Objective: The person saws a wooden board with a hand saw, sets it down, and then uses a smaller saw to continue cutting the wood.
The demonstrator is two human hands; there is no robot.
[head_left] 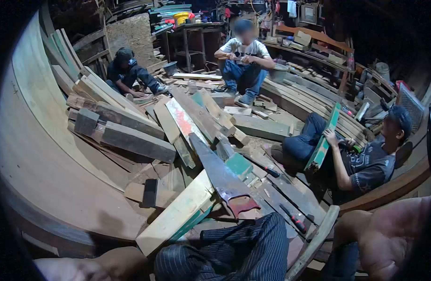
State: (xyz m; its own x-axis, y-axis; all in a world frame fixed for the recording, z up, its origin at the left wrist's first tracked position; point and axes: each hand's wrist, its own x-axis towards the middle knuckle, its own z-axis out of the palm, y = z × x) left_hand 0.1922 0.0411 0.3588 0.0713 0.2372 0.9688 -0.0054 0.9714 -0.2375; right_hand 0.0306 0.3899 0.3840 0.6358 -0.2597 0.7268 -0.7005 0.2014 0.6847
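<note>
Low in the left corner my left hand shows only in part, and its fingers are not clear. At the lower right, close to the camera, is my right hand; its fingers cannot be made out. Between them are striped trousers and a pale wooden beam with a green side. A handsaw with a red handle lies across the wood, apart from both hands. A tool with a red and black handle lies near a curved wooden piece, left of my right hand.
Timber offcuts cover the floor, with a black phone-like slab among them. A person at right holds a green-edged board. Two other people sit farther back. A large curved wooden panel fills the left side.
</note>
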